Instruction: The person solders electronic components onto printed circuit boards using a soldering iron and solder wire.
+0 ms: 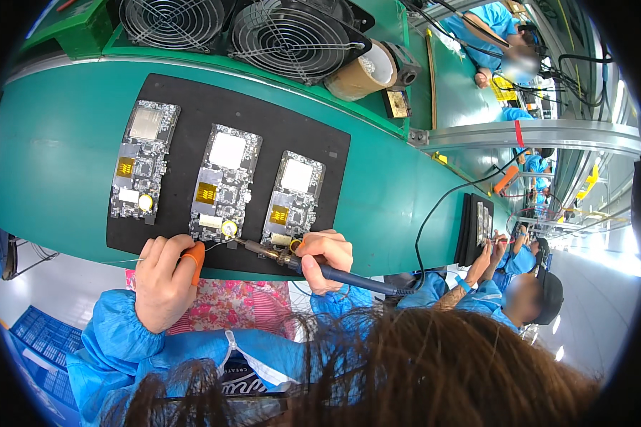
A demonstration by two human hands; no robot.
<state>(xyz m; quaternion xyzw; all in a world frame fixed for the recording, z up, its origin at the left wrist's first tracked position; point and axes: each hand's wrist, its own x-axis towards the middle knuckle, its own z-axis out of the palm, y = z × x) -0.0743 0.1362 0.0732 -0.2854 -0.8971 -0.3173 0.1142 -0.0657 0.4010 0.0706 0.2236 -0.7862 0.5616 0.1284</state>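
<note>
3 circuit boards lie side by side on a black mat that covers the middle of the green desk in front of you. Each carries a pale square, an amber patch and, toward its near end, a white block.

Your right hand is at the near edge of the mat, its grip pinching a soldering iron. The iron slants to the left, passing the near end of the right board, and its tip is at the near-right corner of the middle board, near the yellow-ringed round part. You cannot tell whether it touches. A black cable leaves the handle and runs to the far right.

Your left hand is on the near side of the left and middle boards, its grip pinching a thin wire that points right, toward the tip. An orange piece shows along your left thumb; its kind is unclear.

2 black fans with wire grilles stand on the far side, with a brown tube to their right. Farther right, a co-worker's hands are at another board.
</note>
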